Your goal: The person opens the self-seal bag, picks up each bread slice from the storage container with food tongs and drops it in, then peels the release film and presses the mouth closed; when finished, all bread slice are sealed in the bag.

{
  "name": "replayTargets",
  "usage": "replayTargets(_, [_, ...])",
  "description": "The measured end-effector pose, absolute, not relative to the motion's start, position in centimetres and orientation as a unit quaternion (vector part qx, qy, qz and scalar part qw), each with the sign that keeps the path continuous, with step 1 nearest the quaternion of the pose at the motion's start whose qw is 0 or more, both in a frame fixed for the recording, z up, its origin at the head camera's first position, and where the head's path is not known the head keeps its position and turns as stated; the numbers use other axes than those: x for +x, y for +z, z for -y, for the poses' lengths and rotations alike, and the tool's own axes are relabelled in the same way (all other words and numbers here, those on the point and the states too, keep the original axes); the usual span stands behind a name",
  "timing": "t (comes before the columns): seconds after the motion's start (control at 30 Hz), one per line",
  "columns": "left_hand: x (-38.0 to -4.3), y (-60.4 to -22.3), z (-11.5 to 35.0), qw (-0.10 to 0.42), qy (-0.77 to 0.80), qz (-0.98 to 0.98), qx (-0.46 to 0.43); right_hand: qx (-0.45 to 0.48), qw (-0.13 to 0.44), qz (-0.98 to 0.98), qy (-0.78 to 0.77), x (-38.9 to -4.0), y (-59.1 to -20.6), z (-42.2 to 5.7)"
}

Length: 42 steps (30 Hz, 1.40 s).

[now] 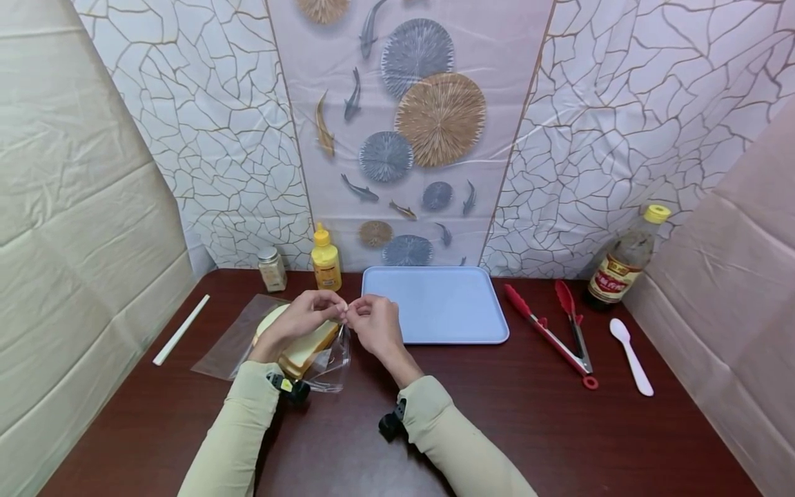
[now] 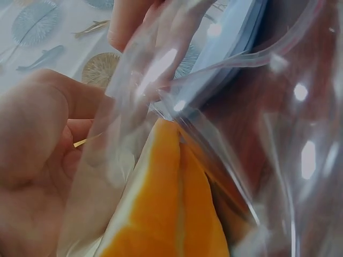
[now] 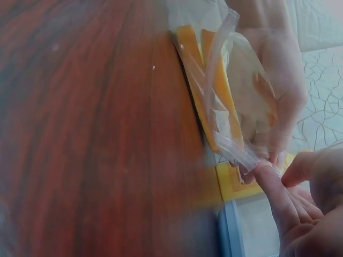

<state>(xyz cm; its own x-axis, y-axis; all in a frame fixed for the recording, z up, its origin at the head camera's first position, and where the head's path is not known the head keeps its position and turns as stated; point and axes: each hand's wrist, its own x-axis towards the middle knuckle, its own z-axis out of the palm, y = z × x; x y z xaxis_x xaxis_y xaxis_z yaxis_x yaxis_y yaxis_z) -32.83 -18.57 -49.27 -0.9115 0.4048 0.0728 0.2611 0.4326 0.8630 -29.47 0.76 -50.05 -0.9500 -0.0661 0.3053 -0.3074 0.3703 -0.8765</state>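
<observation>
Bread slices (image 1: 308,351) with orange-brown crusts lie inside a clear plastic bag (image 1: 335,376). At the bag's right-hand opening, my left hand (image 1: 299,321) pinches the bag's edge, with its forearm crossing over the bread. My right hand (image 1: 377,330) pinches the same edge, its fingertips meeting those of the left. In the right wrist view, the bag's edge strip (image 3: 236,151) runs into the right thumb and forefinger. Seen from the left wrist, two crusts (image 2: 161,198) stand side by side behind the film.
A light blue tray (image 1: 437,310) lies just right of my hands. Behind are a yellow squeeze bottle (image 1: 326,262) and a seasoning jar (image 1: 272,270). Red-handled tongs (image 1: 555,338), a white spoon (image 1: 633,359) and a sauce bottle (image 1: 621,266) are at right, a white stick (image 1: 181,330) at left.
</observation>
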Motion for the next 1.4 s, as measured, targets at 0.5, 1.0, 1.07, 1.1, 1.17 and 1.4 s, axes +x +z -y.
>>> replayTargets(0.5, [-33.3, -49.5, 18.3, 0.067, 0.480, -0.856, 0.182, 0.108, 0.125, 0.854, 0.493, -29.4, -49.9, -1.4])
replayTargets(1.0, [-33.4, -49.7, 19.4, 0.028, 0.480, -0.856, 0.191, 0.172, 0.015, 0.867, 0.468, -28.6, -49.5, -6.1])
replayTargets(1.07, [-33.3, -49.8, 19.4, 0.028, 0.479, -0.857, 0.189, 0.187, -0.009, 0.866, 0.464, -28.5, -49.4, -7.1])
replayTargets(1.1, [-33.3, -49.8, 19.4, 0.027, 0.477, -0.858, 0.189, 0.194, -0.018, 0.866, 0.461, -28.5, -49.4, -7.6])
replayTargets(1.17, [-33.3, -49.8, 19.4, 0.024, 0.471, -0.861, 0.191, 0.206, -0.034, 0.865, 0.457, -28.3, -49.4, -8.6])
replayTargets(1.4, [-33.3, -50.0, 19.3, 0.021, 0.449, -0.874, 0.184, 0.236, -0.060, 0.862, 0.444, -27.8, -49.6, -11.6])
